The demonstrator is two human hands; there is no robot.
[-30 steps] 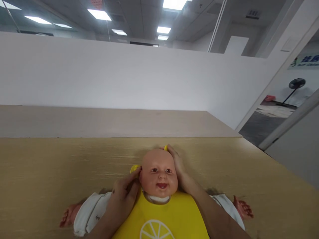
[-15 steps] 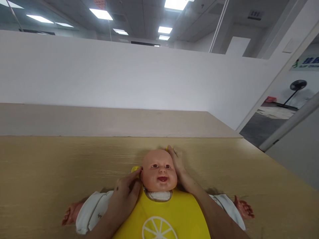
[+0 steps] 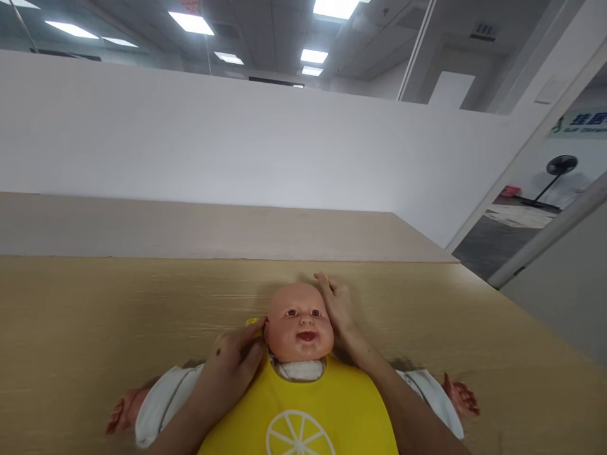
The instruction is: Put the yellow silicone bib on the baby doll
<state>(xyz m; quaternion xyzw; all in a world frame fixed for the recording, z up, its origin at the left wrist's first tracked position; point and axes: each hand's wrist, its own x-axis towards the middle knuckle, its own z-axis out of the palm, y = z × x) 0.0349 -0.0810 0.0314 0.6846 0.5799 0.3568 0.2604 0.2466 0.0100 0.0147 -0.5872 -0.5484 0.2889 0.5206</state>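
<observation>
A baby doll (image 3: 300, 323) lies face up on the wooden table, its arms in white sleeves spread to both sides. Over its chest is a yellow bib (image 3: 341, 398) with a white citrus-slice print, its neck opening around the doll's neck. At the left side of the doll's head, my left hand (image 3: 237, 359) has its fingers closed on one yellow bib strap end (image 3: 253, 321). On the other side, my right hand (image 3: 337, 308) curls beside the head with a bit of yellow strap showing at its fingertips. Behind the neck the straps are hidden.
The wooden tabletop (image 3: 118, 303) meets a paler board (image 3: 213, 230) at the back, before a white partition wall (image 3: 213, 139) with glass above. To the right, a doorway shows a black standing fan (image 3: 562, 165) and a grey floor.
My left hand has shifted slightly, and less of the yellow strap end shows beside it. My right fingertips reach a little further over the top of the head. The view has tilted slightly.
</observation>
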